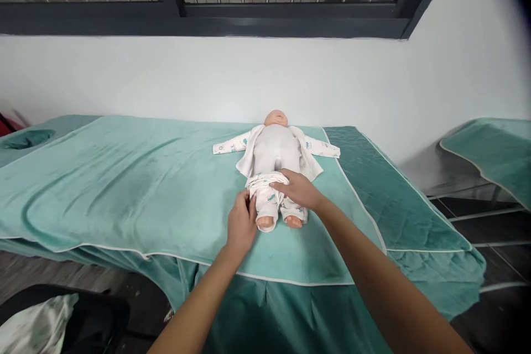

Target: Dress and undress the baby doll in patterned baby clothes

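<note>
A baby doll (276,118) lies on its back on a green covered bed, its arms stretched out in an open white patterned top (234,144). Patterned white pants (266,199) cover its lower legs and are bunched at the thighs; the feet stick out of the cuffs. My left hand (241,221) grips the pants at their left edge, thumb against the cloth. My right hand (299,188) lies across the bunched waistband, thumb and fingers closed on the fabric.
The green bed cover (124,188) spreads under the doll, with a darker quilted part (398,199) at the right. Behind stands a white wall with a barred window. A black chair (99,315) holding cloth (37,323) is at the lower left; a metal frame stands right.
</note>
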`<state>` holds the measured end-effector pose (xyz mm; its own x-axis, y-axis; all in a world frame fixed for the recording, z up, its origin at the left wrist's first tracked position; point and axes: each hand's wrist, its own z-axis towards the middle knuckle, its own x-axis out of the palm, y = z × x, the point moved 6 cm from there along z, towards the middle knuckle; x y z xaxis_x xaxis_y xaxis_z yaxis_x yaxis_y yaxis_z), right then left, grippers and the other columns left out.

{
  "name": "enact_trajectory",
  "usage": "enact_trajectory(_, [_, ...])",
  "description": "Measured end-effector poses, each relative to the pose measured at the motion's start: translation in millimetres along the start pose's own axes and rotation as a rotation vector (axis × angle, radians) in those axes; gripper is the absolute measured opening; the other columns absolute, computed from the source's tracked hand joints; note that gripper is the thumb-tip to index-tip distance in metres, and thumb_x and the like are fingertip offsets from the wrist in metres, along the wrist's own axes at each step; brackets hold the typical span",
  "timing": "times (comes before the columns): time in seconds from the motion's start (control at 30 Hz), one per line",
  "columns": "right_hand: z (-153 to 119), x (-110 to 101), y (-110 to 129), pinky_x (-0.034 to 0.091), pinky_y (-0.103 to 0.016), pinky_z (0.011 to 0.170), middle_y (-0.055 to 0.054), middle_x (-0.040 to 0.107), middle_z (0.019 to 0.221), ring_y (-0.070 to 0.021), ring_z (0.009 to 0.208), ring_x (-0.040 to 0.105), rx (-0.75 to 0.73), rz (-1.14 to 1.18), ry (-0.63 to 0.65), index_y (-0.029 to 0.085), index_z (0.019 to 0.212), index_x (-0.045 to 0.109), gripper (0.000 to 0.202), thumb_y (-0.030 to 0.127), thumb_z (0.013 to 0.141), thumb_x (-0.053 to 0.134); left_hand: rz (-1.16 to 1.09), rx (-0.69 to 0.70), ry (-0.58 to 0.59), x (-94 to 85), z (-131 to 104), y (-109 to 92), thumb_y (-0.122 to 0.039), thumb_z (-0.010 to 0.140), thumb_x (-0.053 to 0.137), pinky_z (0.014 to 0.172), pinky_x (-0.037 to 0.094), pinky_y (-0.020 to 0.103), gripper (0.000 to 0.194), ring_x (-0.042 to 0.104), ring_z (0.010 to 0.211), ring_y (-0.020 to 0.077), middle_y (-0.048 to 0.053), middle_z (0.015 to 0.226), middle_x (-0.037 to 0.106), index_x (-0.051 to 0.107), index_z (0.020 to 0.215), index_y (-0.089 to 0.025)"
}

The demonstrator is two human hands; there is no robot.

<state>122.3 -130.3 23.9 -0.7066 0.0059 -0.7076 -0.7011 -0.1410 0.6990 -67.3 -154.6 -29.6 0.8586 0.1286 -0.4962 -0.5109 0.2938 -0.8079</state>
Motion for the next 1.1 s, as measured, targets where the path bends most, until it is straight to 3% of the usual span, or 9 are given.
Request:
enact_trajectory(0.13, [-4.7, 0.3, 5.5, 0.043, -0.030, 0.077, -0.001, 0.067, 0.095, -0.0206, 0.089, 0.059, -0.075, 0.079, 0.148, 0.022, 0.095, 0.063, 0.038, 0.058, 0.082, 0.063, -0.098, 0.004, -0.116, -11.5, -25.4, 6.2, -0.038, 0.096, 0.048, 0.081, 0.047, 0.031, 0.022, 0.058, 0.089, 0.0182, 0.005, 0.099, 0.059, 0.053, 0.108, -0.021])
enact_trajectory(0.2, [-6.8, 0.3, 8.3, 0.043, -0.029, 0.075, 0.000, 0.066, 0.094, -0.0202, 0.087, 0.058, -0.098, 0.108, 0.245, 0.022, 0.095, 0.064, 0.044, 0.059, 0.073, 0.071, -0.116, 0.015, -0.108, -14.8, -32.5, 10.1, -0.036, 0.095, 0.050, 0.081, 0.048, 0.031, 0.019, 0.057, 0.088, 0.0173, 0.004, 0.097, 0.058, 0.055, 0.105, -0.021])
enact_trajectory(0.27, [-7.5, -1.3, 9.5, 0.042, -0.028, 0.073, 0.000, 0.065, 0.093, -0.0198, 0.086, 0.057, -0.105, 0.132, 0.307, 0.021, 0.096, 0.064, 0.048, 0.058, 0.069, 0.076, -0.161, -0.004, -0.099, -19.0, -29.6, 16.3, -0.035, 0.095, 0.049, 0.082, 0.049, 0.031, 0.019, 0.058, 0.089, 0.0171, 0.005, 0.100, 0.059, 0.056, 0.107, -0.021])
enact_trajectory(0.37, [-6.1, -4.9, 9.6, 0.040, -0.028, 0.071, 0.000, 0.062, 0.090, -0.0181, 0.083, 0.054, -0.122, 0.184, 0.340, 0.020, 0.092, 0.062, 0.042, 0.059, 0.079, 0.065, -0.218, -0.035, -0.110, -27.2, -4.5, 23.7, -0.033, 0.094, 0.049, 0.083, 0.051, 0.032, 0.023, 0.060, 0.098, 0.0185, 0.007, 0.111, 0.060, 0.059, 0.111, -0.022])
enact_trajectory(0.47, [-3.0, -8.2, 6.8, 0.039, -0.028, 0.068, 0.000, 0.059, 0.085, -0.0161, 0.077, 0.051, -0.116, 0.209, 0.307, 0.019, 0.085, 0.058, 0.039, 0.058, 0.088, 0.053, -0.190, -0.001, 0.053, -23.6, 33.0, 20.8, -0.025, 0.088, 0.052, 0.089, 0.050, 0.034, 0.029, 0.060, 0.105, 0.0195, 0.007, 0.121, 0.060, 0.060, 0.116, -0.023])
enact_trajectory(0.57, [0.5, -9.3, 3.7, 0.041, -0.027, 0.068, 0.001, 0.058, 0.083, -0.0158, 0.076, 0.051, -0.081, 0.228, 0.255, 0.020, 0.084, 0.056, 0.034, 0.054, 0.089, 0.053, -0.163, 0.021, 0.268, -13.1, 60.4, 14.0, -0.021, 0.081, 0.054, 0.089, 0.049, 0.033, 0.034, 0.061, 0.104, 0.0201, 0.005, 0.116, 0.064, 0.063, 0.113, -0.023])
enact_trajectory(0.73, [7.4, -5.4, -0.2, 0.043, -0.029, 0.069, 0.002, 0.061, 0.073, -0.0174, 0.072, 0.057, -0.001, 0.207, 0.184, 0.021, 0.084, 0.056, 0.031, 0.051, 0.091, 0.050, -0.222, 0.037, 0.534, 0.5, 74.9, 4.0, -0.021, 0.072, 0.059, 0.077, 0.049, 0.030, 0.026, 0.060, 0.086, 0.0194, 0.001, 0.091, 0.067, 0.063, 0.097, -0.019])
enact_trajectory(0.9, [14.4, -0.9, -7.1, 0.043, -0.030, 0.071, 0.004, 0.061, 0.061, -0.0175, 0.065, 0.060, 0.051, 0.179, 0.097, 0.023, 0.084, 0.055, 0.028, 0.048, 0.093, 0.047, -0.350, 0.040, 0.605, 3.8, 81.4, 2.0, -0.020, 0.071, 0.061, 0.070, 0.046, 0.026, 0.023, 0.058, 0.079, 0.0156, 0.000, 0.088, 0.065, 0.058, 0.094, -0.018])
enact_trajectory(1.1, [17.5, 0.6, -14.0, 0.043, -0.030, 0.067, 0.004, 0.062, 0.059, -0.0182, 0.062, 0.062, 0.091, 0.179, 0.038, 0.024, 0.083, 0.053, 0.026, 0.048, 0.092, 0.048, -0.351, -0.029, 0.486, 2.3, 94.1, 11.8, -0.023, 0.073, 0.058, 0.054, 0.038, 0.021, 0.009, 0.049, 0.059, 0.0100, -0.003, 0.068, 0.058, 0.057, 0.081, -0.018])
